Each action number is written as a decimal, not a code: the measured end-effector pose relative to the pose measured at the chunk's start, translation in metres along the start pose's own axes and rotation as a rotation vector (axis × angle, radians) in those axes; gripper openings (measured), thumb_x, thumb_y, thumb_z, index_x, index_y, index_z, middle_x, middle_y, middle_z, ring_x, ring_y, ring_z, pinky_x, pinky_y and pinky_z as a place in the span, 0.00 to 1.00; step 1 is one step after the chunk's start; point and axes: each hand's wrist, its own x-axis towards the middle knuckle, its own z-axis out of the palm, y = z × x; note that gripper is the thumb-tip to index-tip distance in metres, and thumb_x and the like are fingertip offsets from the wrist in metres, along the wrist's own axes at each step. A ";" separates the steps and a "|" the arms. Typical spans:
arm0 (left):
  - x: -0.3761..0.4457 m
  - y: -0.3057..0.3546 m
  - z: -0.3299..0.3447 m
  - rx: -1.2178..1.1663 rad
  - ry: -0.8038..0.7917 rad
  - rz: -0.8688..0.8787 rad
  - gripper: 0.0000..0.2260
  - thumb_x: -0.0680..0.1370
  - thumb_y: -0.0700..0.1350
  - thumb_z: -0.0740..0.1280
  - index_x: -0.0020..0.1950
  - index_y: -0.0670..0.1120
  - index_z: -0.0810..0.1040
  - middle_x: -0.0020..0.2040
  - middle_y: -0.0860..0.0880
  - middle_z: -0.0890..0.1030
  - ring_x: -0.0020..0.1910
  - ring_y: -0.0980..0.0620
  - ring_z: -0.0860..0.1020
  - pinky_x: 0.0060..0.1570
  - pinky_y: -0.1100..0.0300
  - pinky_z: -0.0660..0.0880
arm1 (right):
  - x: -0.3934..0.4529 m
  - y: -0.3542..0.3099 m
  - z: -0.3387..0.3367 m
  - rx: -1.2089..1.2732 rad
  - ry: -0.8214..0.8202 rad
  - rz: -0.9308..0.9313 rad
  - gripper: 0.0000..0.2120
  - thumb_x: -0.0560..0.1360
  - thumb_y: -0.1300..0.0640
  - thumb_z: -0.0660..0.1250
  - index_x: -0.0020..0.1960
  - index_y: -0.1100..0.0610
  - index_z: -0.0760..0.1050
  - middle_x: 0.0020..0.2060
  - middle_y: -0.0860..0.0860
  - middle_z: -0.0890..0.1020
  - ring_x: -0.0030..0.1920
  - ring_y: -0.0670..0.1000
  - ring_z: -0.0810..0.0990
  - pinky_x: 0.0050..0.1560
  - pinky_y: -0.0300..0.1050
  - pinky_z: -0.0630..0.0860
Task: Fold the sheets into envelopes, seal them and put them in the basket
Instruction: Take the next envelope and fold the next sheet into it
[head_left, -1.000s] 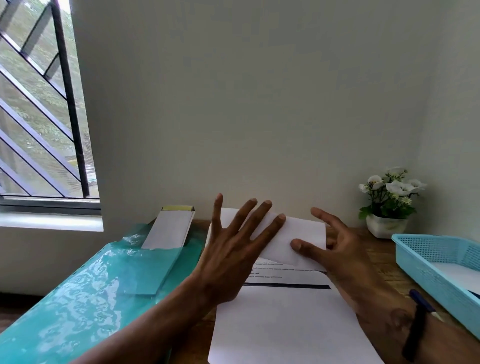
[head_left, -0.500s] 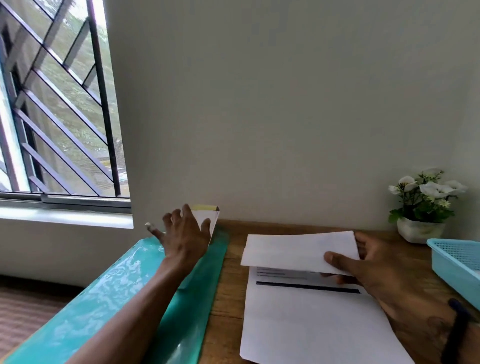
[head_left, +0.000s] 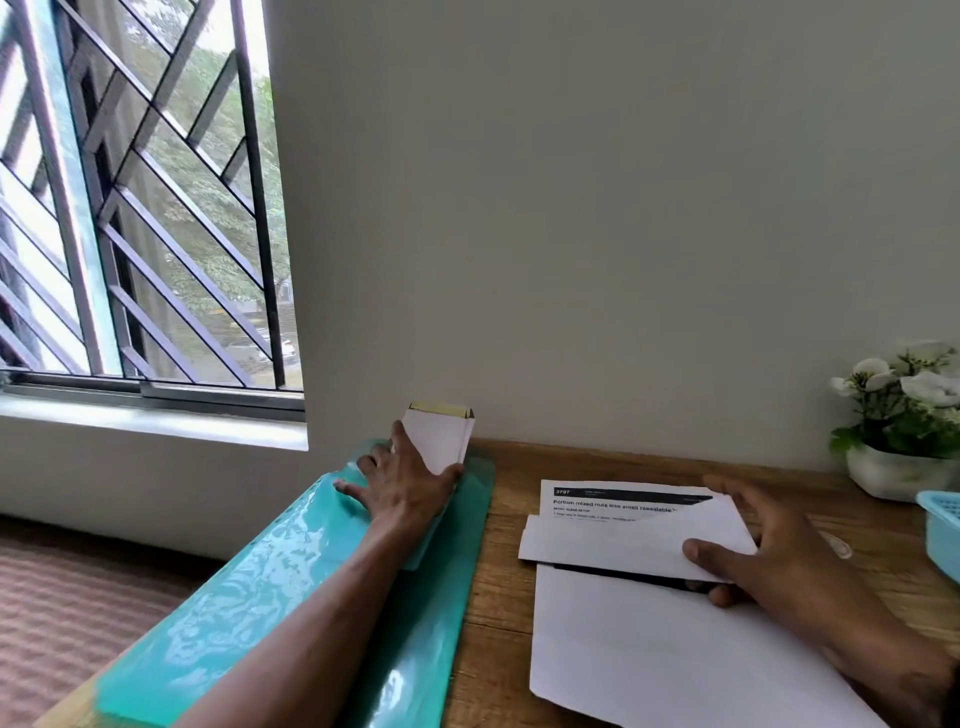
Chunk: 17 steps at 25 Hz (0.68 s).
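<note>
Reaching across to the far left of the worktop (head_left: 498, 525), the left hand (head_left: 402, 491) now lies on the white envelope stack (head_left: 441, 436) that leans against the wall; a second ago it hovered spread above the folded sheet. Its fingers are laid over the lowest part of the stack and the thumb hooks the right edge, so the grip looks to be closing on an envelope, though I cannot tell whether one is actually pinched free. The stack sits on a glossy teal folder (head_left: 291, 597).

The right hand (head_left: 769, 540) has kept its hold throughout: thumb on top and fingers beneath, it pinches the folded sheet (head_left: 623, 543) just above a printed page (head_left: 613, 501) and the loose sheets (head_left: 665, 654) under it. The fold now rides lower and tilted.

The blue basket (head_left: 940, 525) shows only at the right edge, beside a potted plant (head_left: 904, 415).

My reading: folding is finished, and fetching an envelope comes next, then sealing it and dropping it in the basket.
</note>
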 end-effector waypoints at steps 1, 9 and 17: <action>-0.001 0.001 -0.001 0.003 0.024 -0.001 0.42 0.73 0.63 0.74 0.78 0.51 0.56 0.72 0.38 0.71 0.75 0.35 0.65 0.74 0.24 0.48 | 0.000 0.000 0.000 -0.002 0.000 0.002 0.32 0.72 0.62 0.79 0.70 0.44 0.72 0.60 0.59 0.82 0.32 0.60 0.88 0.41 0.47 0.81; 0.005 -0.001 0.000 -0.049 0.096 -0.077 0.38 0.77 0.60 0.72 0.79 0.49 0.58 0.74 0.39 0.73 0.76 0.36 0.66 0.75 0.27 0.55 | 0.000 -0.001 0.001 -0.009 0.008 0.017 0.33 0.72 0.62 0.79 0.70 0.44 0.72 0.59 0.58 0.83 0.33 0.59 0.88 0.45 0.52 0.84; 0.011 -0.007 0.004 -0.116 0.118 -0.105 0.36 0.73 0.60 0.76 0.76 0.51 0.66 0.71 0.40 0.73 0.73 0.37 0.69 0.73 0.31 0.59 | 0.002 0.002 0.000 0.012 0.010 0.036 0.33 0.71 0.61 0.80 0.70 0.41 0.72 0.61 0.60 0.82 0.34 0.60 0.88 0.49 0.54 0.84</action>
